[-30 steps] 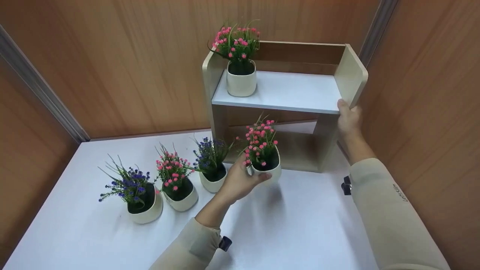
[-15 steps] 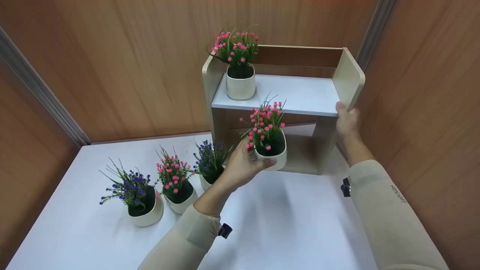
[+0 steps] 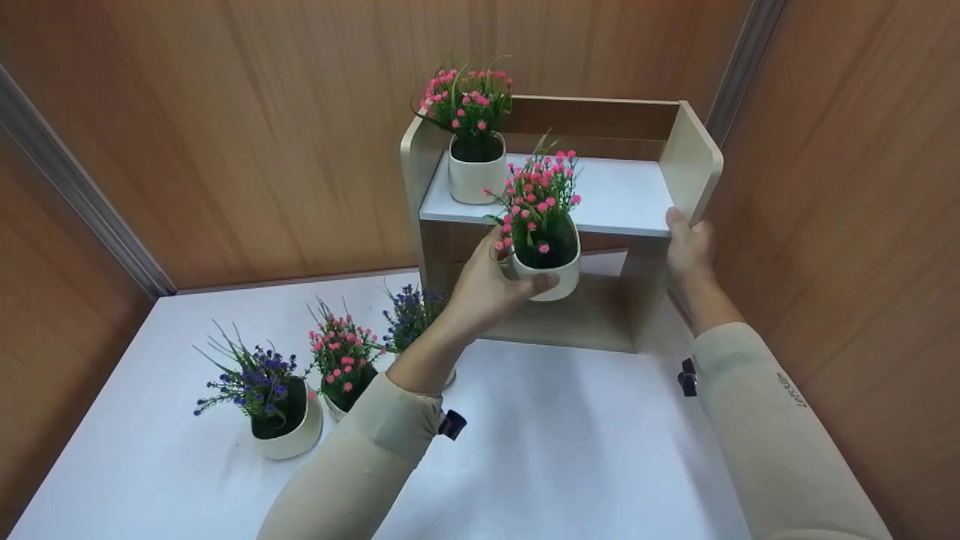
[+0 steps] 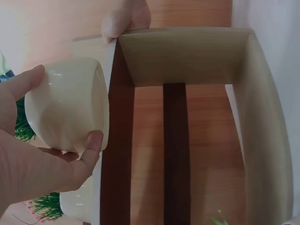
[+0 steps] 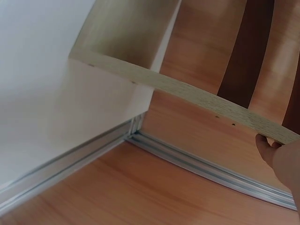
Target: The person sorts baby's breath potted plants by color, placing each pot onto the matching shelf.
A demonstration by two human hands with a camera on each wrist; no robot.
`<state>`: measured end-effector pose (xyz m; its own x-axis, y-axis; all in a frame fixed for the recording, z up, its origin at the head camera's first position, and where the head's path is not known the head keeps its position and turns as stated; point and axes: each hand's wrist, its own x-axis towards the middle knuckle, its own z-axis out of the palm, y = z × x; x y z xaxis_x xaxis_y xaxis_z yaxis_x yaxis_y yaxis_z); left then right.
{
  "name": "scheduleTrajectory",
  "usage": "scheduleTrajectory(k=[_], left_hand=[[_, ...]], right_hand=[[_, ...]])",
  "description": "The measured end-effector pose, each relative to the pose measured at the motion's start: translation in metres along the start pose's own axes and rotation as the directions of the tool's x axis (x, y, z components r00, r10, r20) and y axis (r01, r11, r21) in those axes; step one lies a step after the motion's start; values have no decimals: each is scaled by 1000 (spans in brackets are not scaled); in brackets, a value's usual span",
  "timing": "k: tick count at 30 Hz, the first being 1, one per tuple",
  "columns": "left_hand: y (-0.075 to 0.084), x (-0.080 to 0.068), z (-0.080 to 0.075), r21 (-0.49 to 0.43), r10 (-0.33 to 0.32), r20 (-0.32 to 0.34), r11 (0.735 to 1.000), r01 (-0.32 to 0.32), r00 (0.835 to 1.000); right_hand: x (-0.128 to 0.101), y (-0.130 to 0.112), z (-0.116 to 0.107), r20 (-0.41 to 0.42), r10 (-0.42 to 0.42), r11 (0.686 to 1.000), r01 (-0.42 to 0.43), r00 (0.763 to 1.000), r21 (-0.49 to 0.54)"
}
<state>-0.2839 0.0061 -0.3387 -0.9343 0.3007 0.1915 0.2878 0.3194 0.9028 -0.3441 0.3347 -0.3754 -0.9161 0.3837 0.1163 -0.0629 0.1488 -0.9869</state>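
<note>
Left hand (image 3: 487,292) gripped one pink-flowered pot (image 3: 561,271); right hand (image 3: 690,251) grasped shelf (image 3: 626,199) bearing one more pot (image 3: 476,178); desk (image 3: 525,457) held three pots (image 3: 291,442).

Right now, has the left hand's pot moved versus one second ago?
Yes, up: in head view, the pot had its flowers below the white shelf board; now they overlap it.

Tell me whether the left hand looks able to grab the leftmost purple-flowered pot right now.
Probably not: the left hand holds a pink-flowered pot, though nothing appears to cover the leftmost purple-flowered pot.
</note>
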Motion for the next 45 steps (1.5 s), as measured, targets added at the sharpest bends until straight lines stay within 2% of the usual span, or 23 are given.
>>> scheduleTrajectory(k=[7, 11, 16, 21, 24, 31, 39, 45], left_hand=[[19, 23, -8, -33, -9, 5, 999, 9, 1000], [24, 37, -10, -44, -5, 9, 999, 5, 1000], [22, 51, -13, -35, -23, 20, 999, 24, 1000], [19, 60, -16, 17, -65, -8, 998, 65, 998], [19, 66, -17, 25, -44, -10, 999, 44, 999], [19, 76, -13, -46, -20, -24, 999, 19, 1000], [26, 86, 0, 70, -50, -22, 996, 51, 999], [29, 97, 0, 145, -44, 10, 989, 42, 999]], right_hand=[[1, -1, -2, -13, -27, 1000, 27, 1000, -7], [1, -1, -3, -14, -6, 1000, 6, 1000, -13], [1, 1, 0, -34, -18, 1000, 18, 999, 2], [-1, 1, 0, -25, -30, 999, 29, 999, -24], [-3, 0, 0, -32, -30, 999, 29, 999, -38], [-7, -2, -1, -38, -15, 1000, 15, 999, -11], [-9, -2, -6, -32, -5, 1000, 5, 999, 15], [-10, -1, -4, -29, -4, 1000, 4, 1000, 15]])
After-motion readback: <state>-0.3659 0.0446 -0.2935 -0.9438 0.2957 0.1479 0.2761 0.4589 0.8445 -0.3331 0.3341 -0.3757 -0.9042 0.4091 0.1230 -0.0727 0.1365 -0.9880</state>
